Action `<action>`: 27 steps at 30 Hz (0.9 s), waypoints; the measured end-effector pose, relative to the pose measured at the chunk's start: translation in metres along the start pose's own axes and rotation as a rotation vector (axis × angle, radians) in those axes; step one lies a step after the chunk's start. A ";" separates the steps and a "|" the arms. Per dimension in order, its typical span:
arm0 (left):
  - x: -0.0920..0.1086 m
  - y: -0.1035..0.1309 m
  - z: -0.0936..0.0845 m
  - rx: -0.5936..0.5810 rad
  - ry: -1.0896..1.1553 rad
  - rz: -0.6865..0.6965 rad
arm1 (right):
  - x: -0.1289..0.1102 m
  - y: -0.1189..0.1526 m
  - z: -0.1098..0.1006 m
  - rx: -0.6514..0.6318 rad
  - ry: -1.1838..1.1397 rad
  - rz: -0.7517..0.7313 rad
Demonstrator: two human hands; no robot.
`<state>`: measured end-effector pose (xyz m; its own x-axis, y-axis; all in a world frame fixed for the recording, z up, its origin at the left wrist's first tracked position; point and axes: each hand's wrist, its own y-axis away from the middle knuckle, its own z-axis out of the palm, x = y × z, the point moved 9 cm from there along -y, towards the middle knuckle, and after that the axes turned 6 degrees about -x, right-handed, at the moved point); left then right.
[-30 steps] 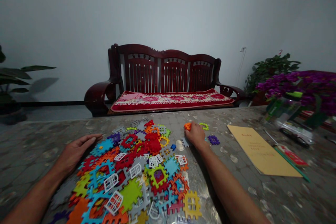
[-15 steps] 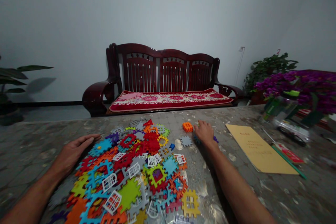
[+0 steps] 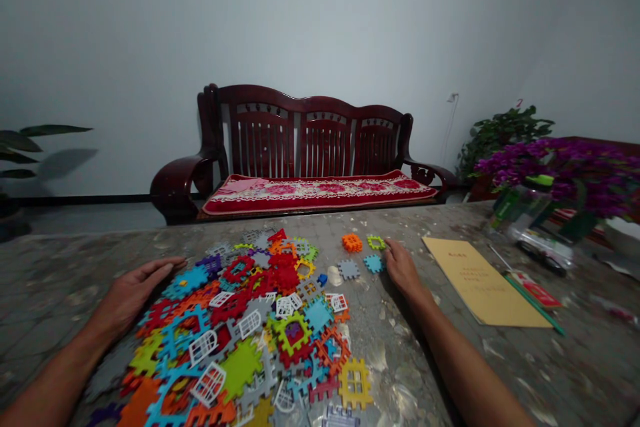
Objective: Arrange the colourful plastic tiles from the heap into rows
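Observation:
My left hand [image 3: 133, 290] rests on the table at the left edge of a heap of colourful interlocking plastic tiles [image 3: 245, 363], fingers stretched out and holding nothing. Beyond the heap, my right hand [image 3: 403, 267] lies low over the table with its fingers partly bent. Its fingertips are right beside a lime-green square frame tile [image 3: 376, 242]; I see nothing held in them. A light-blue tile [image 3: 373, 263] lies just left of this hand. Farther left are a grey tile [image 3: 349, 269] and an orange stack of tiles [image 3: 352, 243]. Whatever lies under the right palm is hidden.
A tan booklet [image 3: 487, 283] lies right of my right arm, with a green pencil [image 3: 535, 303] and a red-and-white packet [image 3: 536, 289] beside it. A clear bottle [image 3: 530, 203] and purple flowers [image 3: 565, 167] stand at the back right. A wooden bench [image 3: 320, 140] is behind the table.
My right hand has shifted slightly right, uncovering the lime-green frame tile and the light-blue tile. The purple-blue tile seen beside the wrist is now hidden. The view has turned a little; my left hand stays.

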<state>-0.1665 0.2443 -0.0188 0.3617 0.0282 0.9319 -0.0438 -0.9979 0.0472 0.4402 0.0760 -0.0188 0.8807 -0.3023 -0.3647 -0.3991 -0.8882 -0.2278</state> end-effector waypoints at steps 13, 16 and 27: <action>0.010 0.007 0.003 0.026 0.081 0.009 | -0.035 0.047 0.017 -0.196 0.154 -0.105; 0.010 0.007 0.002 0.024 0.069 0.011 | -0.049 0.053 0.024 -0.254 0.187 -0.107; 0.003 0.002 0.000 0.017 0.046 0.037 | -0.113 0.077 0.007 -0.301 -0.205 -0.340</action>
<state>-0.1657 0.2425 -0.0158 0.3172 -0.0063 0.9483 -0.0399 -0.9992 0.0067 0.3084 0.0444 -0.0015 0.8680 0.0693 -0.4917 0.0200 -0.9943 -0.1048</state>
